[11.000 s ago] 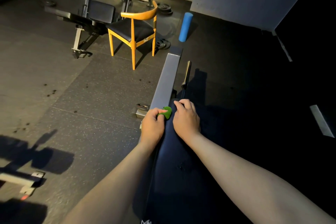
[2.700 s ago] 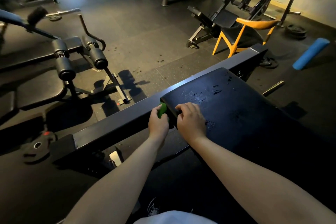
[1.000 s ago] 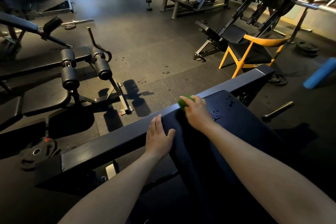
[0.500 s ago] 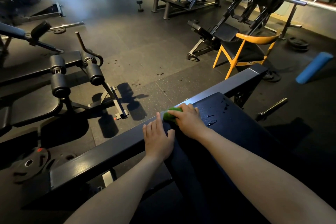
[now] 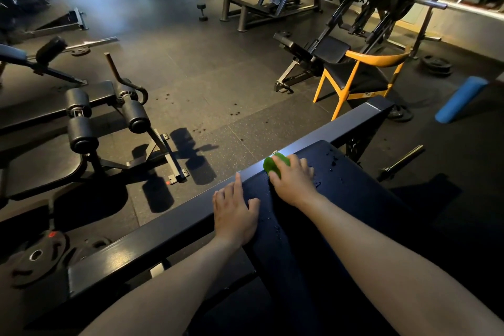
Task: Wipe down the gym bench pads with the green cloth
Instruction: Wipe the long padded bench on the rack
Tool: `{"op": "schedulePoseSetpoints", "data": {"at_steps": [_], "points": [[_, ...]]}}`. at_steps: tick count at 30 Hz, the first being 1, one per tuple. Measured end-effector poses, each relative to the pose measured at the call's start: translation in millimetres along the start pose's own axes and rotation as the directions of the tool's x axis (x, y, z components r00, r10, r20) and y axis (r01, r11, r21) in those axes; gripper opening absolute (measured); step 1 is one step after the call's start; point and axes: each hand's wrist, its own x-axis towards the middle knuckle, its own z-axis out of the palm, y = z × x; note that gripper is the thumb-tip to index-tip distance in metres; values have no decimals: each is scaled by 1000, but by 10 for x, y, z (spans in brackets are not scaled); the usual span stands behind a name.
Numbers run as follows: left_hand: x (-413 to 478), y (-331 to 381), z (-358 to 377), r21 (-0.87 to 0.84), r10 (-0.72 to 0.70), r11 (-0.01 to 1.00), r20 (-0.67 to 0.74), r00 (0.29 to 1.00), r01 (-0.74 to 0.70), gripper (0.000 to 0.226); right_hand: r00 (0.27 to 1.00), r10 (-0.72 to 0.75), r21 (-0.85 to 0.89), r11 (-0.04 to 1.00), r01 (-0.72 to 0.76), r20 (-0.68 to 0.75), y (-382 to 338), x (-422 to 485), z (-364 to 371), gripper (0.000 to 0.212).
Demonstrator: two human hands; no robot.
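Clutching the bunched green cloth (image 5: 272, 165) at the bench pad's (image 5: 360, 199) ten-o'clock edge, the right hand (image 5: 294, 181) presses to wipe droplets (image 5: 333, 163), while the left hand (image 5: 236, 213), at seven o'clock, lies flat, apparently bracing.

The right hand (image 5: 293, 184) holds a green cloth (image 5: 271, 165) down on the dark pad (image 5: 354, 199) at its far edge, just beside the metal rail (image 5: 163, 229). The left hand (image 5: 234, 213) lies flat, fingers straight, across rail and pad edge. Water drops (image 5: 334, 162) dot the pad near the cloth. An orange chair (image 5: 362, 73) stands past the rail's end
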Motion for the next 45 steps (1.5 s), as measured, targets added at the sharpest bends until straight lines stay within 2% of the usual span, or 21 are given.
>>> {"op": "schedulePoseSetpoints", "data": {"at_steps": [2, 8, 12, 15, 17, 21, 24, 27, 31, 33, 35, 37, 39, 45], "points": [[6, -4, -10, 9, 5, 1000, 17, 1000, -5, 79, 998, -28, -20, 999, 29, 49, -123, -92, 49, 55], [3, 6, -31, 44, 18, 999, 37, 999, -20, 79, 951, -307, 116, 946, 303, 24, -378, -242, 115, 42], [8, 21, -68, 144, 58, 987, 52, 997, -65, 76, 938, -344, -20, 938, 345, 33, -178, -215, 94, 47], [158, 156, -121, 229, 181, 955, 51, 982, -188, 66, 945, -326, -30, 945, 326, 0, -56, -174, 45, 47], [299, 310, -103, 203, 184, 959, 83, 980, -197, 58, 958, -287, -21, 958, 286, -25, 27, -99, -2, 43], [380, 450, 33, 225, 184, 950, 162, 969, -218, 59, 988, -142, -30, 990, 140, -61, 486, 165, -129, 47], [415, 430, 54, 216, 188, 952, 155, 970, -219, 59, 993, -85, -27, 996, 83, -80, 749, 296, -188, 54], [436, 446, 66, 228, 200, 946, 147, 969, -230, 58, 987, -35, -6, 999, 34, -154, 851, 382, -203, 51], [423, 452, 66, 226, 190, 949, 153, 970, -221, 58, 959, 235, 143, 967, -213, -157, 905, 495, -230, 55], [425, 475, 51, 215, 178, 954, 159, 971, -210, 57, 939, 308, 199, 940, -276, -152, 810, 538, -232, 54], [444, 495, 33, 195, 142, 965, 167, 976, -174, 55, 962, 227, 247, 951, -185, -154, 646, 530, -200, 53], [491, 532, 38, 184, 124, 971, 166, 978, -154, 53, 995, 32, 271, 963, -4, -99, 510, 454, -133, 52], [582, 630, 70, 191, 134, 968, 162, 978, -164, 51, 997, -75, 187, 979, 80, -30, 470, 389, -87, 50], [785, 997, 314, 226, 200, 942, 220, 955, -250, 57, 996, 46, 29, 999, -44, -73, 781, 546, -237, 49]]}}
